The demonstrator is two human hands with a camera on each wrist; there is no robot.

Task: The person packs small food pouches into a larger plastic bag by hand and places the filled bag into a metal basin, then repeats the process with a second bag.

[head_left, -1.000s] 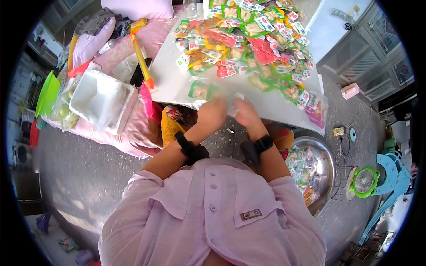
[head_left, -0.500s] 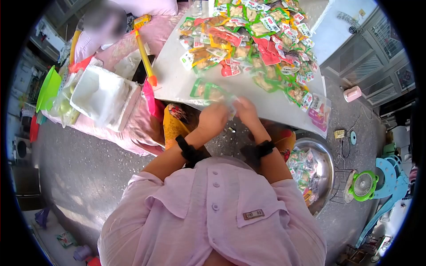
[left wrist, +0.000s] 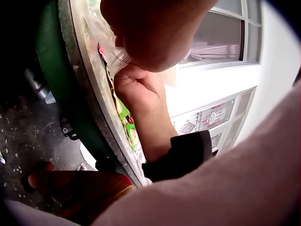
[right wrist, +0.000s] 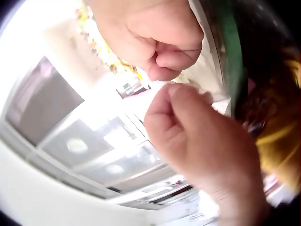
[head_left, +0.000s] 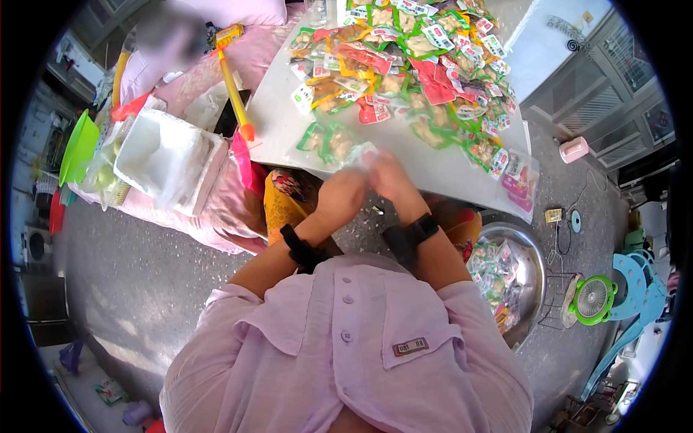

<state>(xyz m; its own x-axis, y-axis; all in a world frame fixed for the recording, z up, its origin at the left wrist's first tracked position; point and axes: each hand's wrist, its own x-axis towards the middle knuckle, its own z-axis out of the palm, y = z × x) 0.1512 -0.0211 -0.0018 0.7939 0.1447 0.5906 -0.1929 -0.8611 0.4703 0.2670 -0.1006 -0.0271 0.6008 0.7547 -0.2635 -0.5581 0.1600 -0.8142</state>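
Note:
My left hand [head_left: 341, 196] and right hand [head_left: 390, 179] meet at the table's near edge, fingertips close together, pinching the end of a clear plastic bag. Green-edged food packets [head_left: 336, 143] show through the bag just beyond the left hand. In the left wrist view, the right hand [left wrist: 138, 92] grips clear film [left wrist: 115, 56] with bent fingers, beside the larger left hand [left wrist: 157, 35]. Seen from the right wrist, the right hand [right wrist: 155, 35] is curled at the top and the left hand [right wrist: 202, 136] pinches below it. Their fingertips partly hide the bag's edge.
A heap of colourful packets [head_left: 393, 61] covers the back of the table [head_left: 278, 137]. A purple-pink packet [head_left: 517, 180] lies at its right corner. Packets also fill a metal basin [head_left: 533, 267] below right. A white foam box [head_left: 155, 155] stands left, near a yellow stick [head_left: 233, 94].
The bag with green packets has shifted slightly left and turned, its packets side by side. The right hand has moved left against the left hand.

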